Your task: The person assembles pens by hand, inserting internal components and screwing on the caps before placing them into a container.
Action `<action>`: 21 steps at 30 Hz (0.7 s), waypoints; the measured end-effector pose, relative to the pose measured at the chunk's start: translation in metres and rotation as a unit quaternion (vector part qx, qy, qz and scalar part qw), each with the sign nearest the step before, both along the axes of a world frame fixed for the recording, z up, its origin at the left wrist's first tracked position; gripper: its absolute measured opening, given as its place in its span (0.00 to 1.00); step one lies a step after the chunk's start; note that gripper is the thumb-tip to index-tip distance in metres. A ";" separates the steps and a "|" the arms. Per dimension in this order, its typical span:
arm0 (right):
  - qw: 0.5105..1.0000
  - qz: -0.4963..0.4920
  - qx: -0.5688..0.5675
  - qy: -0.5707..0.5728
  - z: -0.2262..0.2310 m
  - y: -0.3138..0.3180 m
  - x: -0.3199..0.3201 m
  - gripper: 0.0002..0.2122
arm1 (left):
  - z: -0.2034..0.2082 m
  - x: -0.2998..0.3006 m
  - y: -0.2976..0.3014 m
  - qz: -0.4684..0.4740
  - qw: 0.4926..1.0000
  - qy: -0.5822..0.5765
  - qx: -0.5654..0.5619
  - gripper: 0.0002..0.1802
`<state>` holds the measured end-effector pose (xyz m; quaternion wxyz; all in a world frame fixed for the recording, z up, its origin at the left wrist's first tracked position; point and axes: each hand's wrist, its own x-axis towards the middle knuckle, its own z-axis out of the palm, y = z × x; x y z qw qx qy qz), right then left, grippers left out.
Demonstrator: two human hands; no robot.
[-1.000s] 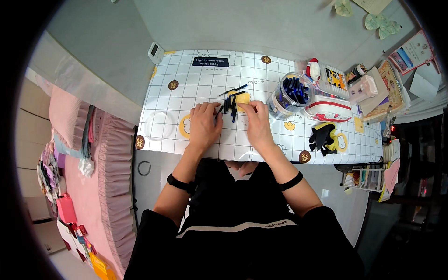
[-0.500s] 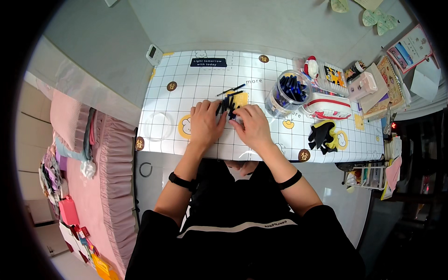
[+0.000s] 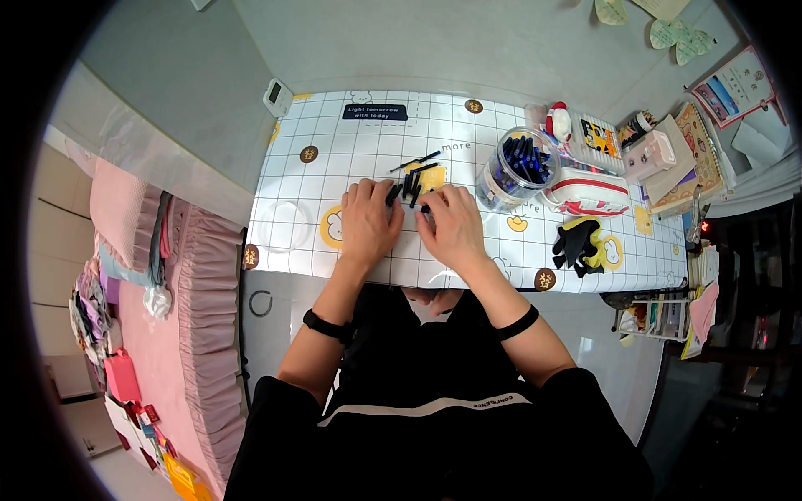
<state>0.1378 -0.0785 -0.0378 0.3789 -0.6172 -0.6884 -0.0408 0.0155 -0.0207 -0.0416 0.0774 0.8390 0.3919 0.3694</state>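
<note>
Several dark blue ink cartridges [image 3: 407, 185] lie in a loose cluster on the grid-patterned tabletop [image 3: 334, 179]. My left hand [image 3: 368, 221] rests at the cluster's left side, palm down and fingers stretched forward, with a couple of cartridges beside its index finger and thumb. On the other side, my right hand [image 3: 453, 227] has its fingers bent, and a dark cartridge shows between thumb and index fingertip. Two thin dark sticks [image 3: 424, 158] lie farther back. To the right stands an uncovered clear plastic jar [image 3: 498, 190] holding many more blue cartridges.
A clear round lid [image 3: 282, 226] lies left of my left hand. Right of the jar are a white and red pouch [image 3: 589, 192], black and yellow gloves [image 3: 576, 248], a pink box [image 3: 650, 156] and notebooks. A small white digital device [image 3: 276, 98] leans at the back left corner.
The cartridges between my hands have spread apart, some leaning toward the left hand. My right hand has shifted slightly, its fingertips now a little right of the cluster.
</note>
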 end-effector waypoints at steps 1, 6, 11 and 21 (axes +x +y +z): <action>1.000 -0.006 -0.001 0.002 0.000 0.000 0.000 0.06 | 0.000 0.000 0.000 0.002 1.000 -0.003 0.001 0.13; 0.998 -0.055 -0.009 -0.023 0.000 0.002 0.001 0.05 | -0.002 0.001 0.003 0.000 1.000 -0.019 0.004 0.10; 0.996 -0.074 -0.041 -0.042 0.007 0.002 0.002 0.06 | 0.002 -0.004 0.004 -0.008 0.999 -0.030 -0.015 0.08; 0.981 -0.066 -0.184 0.013 0.026 -0.006 0.012 0.05 | 0.018 -0.018 -0.002 -0.022 0.991 0.079 -0.110 0.07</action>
